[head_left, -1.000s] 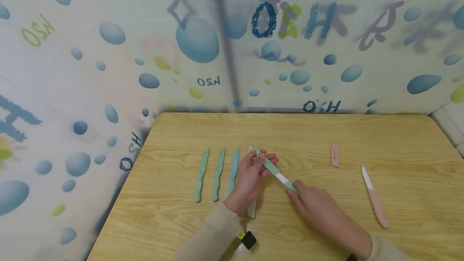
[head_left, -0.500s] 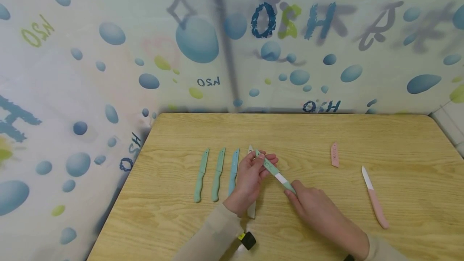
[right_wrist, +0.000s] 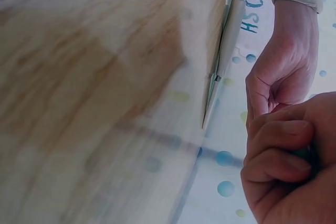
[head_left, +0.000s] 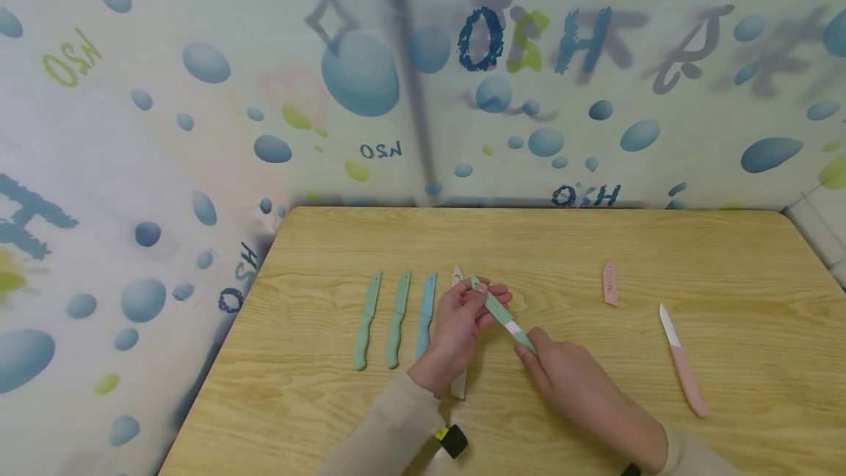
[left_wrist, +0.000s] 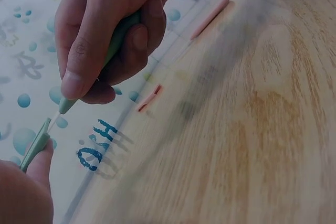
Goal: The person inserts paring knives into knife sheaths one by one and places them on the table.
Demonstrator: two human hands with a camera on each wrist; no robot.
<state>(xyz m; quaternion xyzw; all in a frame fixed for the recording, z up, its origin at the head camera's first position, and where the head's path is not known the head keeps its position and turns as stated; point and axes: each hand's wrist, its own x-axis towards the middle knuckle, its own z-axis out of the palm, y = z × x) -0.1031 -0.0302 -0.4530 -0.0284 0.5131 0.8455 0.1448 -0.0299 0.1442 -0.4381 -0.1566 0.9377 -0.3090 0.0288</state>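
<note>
My left hand (head_left: pixel 459 325) pinches a green blade sheath (head_left: pixel 497 308) between thumb and fingers above the table. My right hand (head_left: pixel 571 377) grips the green handle (head_left: pixel 525 341) of a paring knife. The knife's blade sits partly inside the sheath; a short white stretch of blade (head_left: pixel 513 327) shows between sheath and handle. In the left wrist view the blade (left_wrist: pixel 53 122) enters the sheath's open end. Fingers curl round the handle in the right wrist view and hide most of it. Beneath my left hand lies a white knife (head_left: pixel 459 386), partly covered.
Left of my hands lie two green sheathed knives (head_left: pixel 367 322) and a blue one (head_left: pixel 427 307), side by side. On the right are a pink sheath (head_left: pixel 610 283) and a bare-bladed pink knife (head_left: pixel 687 380). A patterned wall covering (head_left: pixel 562 138) stands behind the wooden table (head_left: pixel 529 233).
The right hand has moved slightly up and left with the knife, and less blade shows outside the sheath. The left hand keeps its hold, shifted a little rightward.
</note>
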